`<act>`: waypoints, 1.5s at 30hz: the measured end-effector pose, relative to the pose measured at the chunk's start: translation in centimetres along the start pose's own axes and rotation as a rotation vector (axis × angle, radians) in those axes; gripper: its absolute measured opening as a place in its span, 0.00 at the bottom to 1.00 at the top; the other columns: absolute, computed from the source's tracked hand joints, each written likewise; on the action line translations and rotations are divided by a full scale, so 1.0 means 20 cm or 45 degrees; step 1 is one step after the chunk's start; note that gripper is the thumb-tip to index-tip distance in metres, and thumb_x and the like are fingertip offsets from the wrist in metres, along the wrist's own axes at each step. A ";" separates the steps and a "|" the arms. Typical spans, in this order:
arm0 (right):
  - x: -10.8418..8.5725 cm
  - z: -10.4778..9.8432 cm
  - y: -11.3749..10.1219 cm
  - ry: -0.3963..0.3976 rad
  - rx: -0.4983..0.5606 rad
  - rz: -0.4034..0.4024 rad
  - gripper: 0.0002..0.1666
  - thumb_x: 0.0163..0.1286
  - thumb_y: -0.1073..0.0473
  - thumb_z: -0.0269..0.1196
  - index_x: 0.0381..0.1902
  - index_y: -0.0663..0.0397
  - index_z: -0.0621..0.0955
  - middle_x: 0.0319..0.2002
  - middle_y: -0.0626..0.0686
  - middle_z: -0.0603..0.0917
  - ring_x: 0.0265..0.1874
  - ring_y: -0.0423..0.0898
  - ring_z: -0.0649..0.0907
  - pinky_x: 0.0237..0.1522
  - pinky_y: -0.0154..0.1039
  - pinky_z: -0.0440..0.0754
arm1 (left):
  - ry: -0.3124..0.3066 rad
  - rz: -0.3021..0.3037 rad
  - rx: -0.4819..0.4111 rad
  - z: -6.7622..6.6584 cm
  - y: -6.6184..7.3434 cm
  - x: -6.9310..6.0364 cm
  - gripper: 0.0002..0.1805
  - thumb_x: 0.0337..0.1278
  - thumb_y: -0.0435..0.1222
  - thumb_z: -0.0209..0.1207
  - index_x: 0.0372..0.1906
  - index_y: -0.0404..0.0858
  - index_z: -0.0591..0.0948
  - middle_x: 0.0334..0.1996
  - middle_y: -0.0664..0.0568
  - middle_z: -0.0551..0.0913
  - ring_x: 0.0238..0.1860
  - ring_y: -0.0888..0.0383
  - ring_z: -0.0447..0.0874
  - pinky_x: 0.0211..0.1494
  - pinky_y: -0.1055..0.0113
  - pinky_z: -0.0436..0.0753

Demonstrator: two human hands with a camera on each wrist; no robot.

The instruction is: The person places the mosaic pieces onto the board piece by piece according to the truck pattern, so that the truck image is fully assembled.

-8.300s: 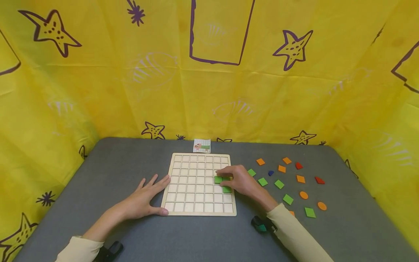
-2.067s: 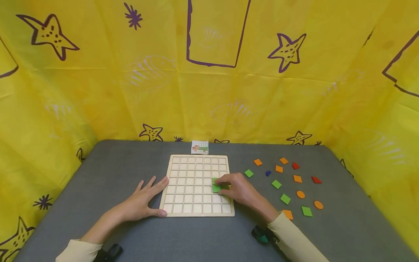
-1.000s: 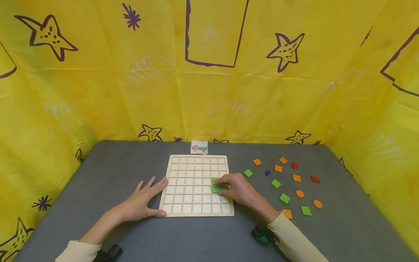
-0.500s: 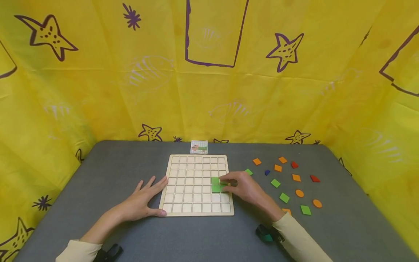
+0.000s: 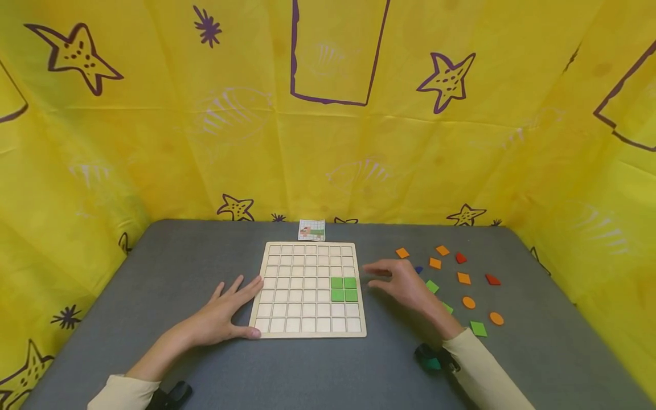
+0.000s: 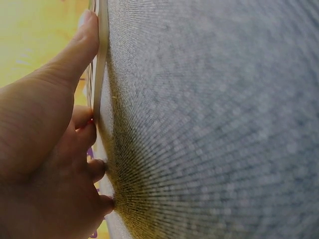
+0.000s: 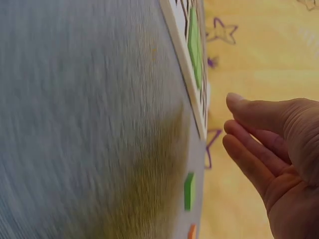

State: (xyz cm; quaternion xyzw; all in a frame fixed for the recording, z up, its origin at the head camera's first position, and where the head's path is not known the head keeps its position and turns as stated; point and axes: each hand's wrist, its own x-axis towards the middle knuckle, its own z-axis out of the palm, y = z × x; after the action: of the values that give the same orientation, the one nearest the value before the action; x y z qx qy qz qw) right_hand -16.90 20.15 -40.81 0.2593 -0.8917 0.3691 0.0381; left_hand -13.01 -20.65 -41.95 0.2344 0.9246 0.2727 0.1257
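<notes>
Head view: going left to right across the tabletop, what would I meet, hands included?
Left hand → wooden grid board → right hand → rightmost orange square tile → rightmost red tile.

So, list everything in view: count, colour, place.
Table: one, grey, under board
Backdrop: one, yellow, behind table
Board: one, pale wood, mid-table
Card: one, multicoloured, behind board
Placed squares: four, green, on board
Loose squares: at least three, green, table's right
Orange squares: at least four, table's right
Orange discs: two, table's right
Red pieces: two, table's right
Blue piece: one, partly covered, table's right
Sleeves: two, cream, forearms
Wrist cameras: two, black, wrists
Left hand: one, at board's left edge
Right hand: one, right of board
</notes>
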 end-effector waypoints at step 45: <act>0.04 -0.14 0.26 -0.114 -0.103 0.089 0.24 0.54 0.74 0.71 0.52 0.67 0.83 0.45 0.60 0.87 0.45 0.55 0.87 0.46 0.48 0.84 | 0.001 0.000 -0.003 -0.01 0.01 -0.01 0.60 0.41 0.62 0.68 0.77 0.41 0.56 0.77 0.45 0.53 0.75 0.32 0.39 0.68 0.31 0.32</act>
State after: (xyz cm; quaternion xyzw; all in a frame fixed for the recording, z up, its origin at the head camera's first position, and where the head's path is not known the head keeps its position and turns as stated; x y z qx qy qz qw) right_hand -20.57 24.87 -41.86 0.2424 -0.9152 0.3220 -0.0043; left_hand -12.83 -20.57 -41.65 0.2343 0.9243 0.2737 0.1257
